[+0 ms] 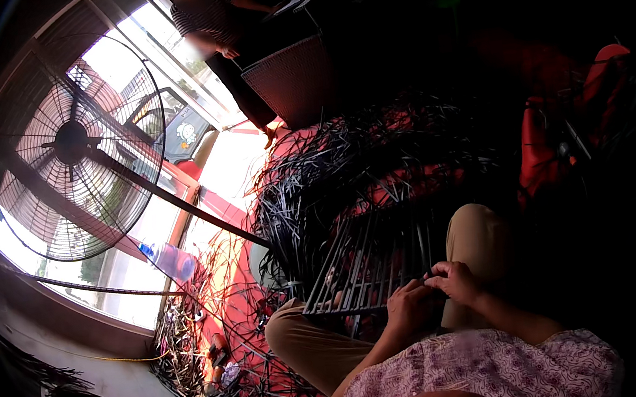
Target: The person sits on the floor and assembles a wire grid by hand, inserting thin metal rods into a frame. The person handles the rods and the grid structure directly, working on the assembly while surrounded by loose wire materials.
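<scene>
Across my lap rests a dark frame [355,277] strung with several parallel flat strips, its near bar running toward my hands. My left hand [408,305] is closed at the right end of that bar, fingers curled around the edge. Close beside it, almost touching, my right hand [458,281] pinches its thumb and fingers together. Whatever lies between those right fingertips is too dark and small to make out. The far end of the frame fades into shadow.
Loose black strips [307,176] heap on the red floor [278,394]. A large pedestal fan [71,143] stands left, its pole slanting toward me. A clear bottle [171,260] is near the doorway. Beyond, a person [208,17] stands by a woven piece [292,83]. Red chairs [538,144] sit right.
</scene>
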Available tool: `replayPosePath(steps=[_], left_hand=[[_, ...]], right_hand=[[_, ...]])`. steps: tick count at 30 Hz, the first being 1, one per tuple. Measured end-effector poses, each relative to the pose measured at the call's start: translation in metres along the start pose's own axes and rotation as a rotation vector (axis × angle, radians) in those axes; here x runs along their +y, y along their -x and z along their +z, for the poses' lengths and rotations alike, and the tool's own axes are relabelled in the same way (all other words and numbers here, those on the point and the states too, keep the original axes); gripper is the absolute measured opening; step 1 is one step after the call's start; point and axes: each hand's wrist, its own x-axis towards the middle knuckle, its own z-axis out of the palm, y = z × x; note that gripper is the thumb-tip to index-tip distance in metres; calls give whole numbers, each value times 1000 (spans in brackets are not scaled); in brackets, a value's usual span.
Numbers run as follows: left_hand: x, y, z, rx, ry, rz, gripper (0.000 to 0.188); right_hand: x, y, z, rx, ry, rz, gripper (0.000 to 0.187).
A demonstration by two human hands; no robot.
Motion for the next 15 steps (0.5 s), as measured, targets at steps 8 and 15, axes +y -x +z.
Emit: replayPosePath(steps=[8,15], left_hand=[[-7,15,9,27,-37,38,21],[-9,6,11,50,-43,-79,19]], right_hand=[[31,3,1,-117,165,40,22],[37,-4,-5,-163,6,132,13]])
